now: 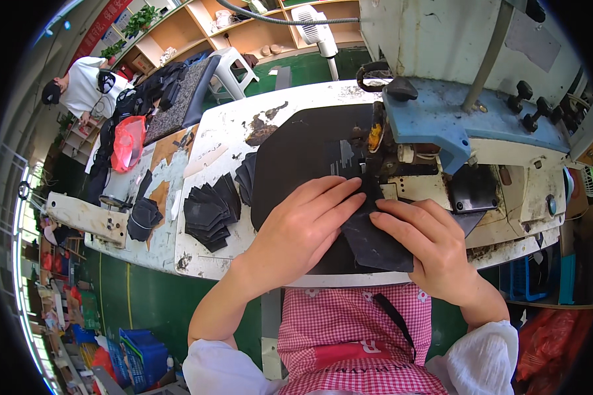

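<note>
A dark, flat piece of leather-like material [375,240] lies under both of my hands in front of the machine head. My left hand [303,224] rests on its left edge with fingers stretched out flat, fingertips near the machine's working point; the thumb is hidden. My right hand [428,237] grips the piece's right side, with fingertips on top and the lower corner showing under the palm. Beneath them is a large black mat [290,164] with pale scuffs. The machine head [382,148] stands just beyond my fingertips, below a blue arm [474,112].
Stacked dark cut pieces [211,210] lie left of the mat, with a bound bundle [144,219] farther left. A red plastic bag [128,141] sits beyond. A person in white [92,85] is at the far left. A white stool [230,74] and fan [315,31] stand behind the table.
</note>
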Tool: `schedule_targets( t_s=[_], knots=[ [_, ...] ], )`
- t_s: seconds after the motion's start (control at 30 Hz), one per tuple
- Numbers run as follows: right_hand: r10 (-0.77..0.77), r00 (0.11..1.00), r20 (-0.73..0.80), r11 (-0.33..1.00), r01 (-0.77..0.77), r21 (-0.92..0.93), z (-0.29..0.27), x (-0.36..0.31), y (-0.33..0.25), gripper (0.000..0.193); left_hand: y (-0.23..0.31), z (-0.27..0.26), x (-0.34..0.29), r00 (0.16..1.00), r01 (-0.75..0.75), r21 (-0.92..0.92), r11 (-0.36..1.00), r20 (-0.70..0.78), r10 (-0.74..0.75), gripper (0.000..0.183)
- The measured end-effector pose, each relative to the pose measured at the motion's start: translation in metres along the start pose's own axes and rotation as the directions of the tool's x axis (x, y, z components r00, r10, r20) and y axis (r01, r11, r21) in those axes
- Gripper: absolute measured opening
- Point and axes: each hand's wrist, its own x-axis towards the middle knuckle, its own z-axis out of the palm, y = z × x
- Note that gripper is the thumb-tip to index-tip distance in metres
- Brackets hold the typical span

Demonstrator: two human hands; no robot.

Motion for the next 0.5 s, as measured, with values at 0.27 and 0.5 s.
schedule_targets(
  t_s=[0.27,0.5],
  knots=[
    [0.003,0.999,0.036,1.0,-0.002,-0.008,-0.0014,0.0009,0.0005,0.051,-0.0001,-0.0014,0.0024,1.0,-0.013,0.018,1.0,0.016,0.013,0.054],
    [0.015,0.996,0.089,1.0,-0.014,-0.011,-0.0051,0.0014,0.0001,0.052,-0.0011,-0.0029,0.0056,0.999,-0.01,0.057,0.998,0.041,0.007,0.056]
  ],
)
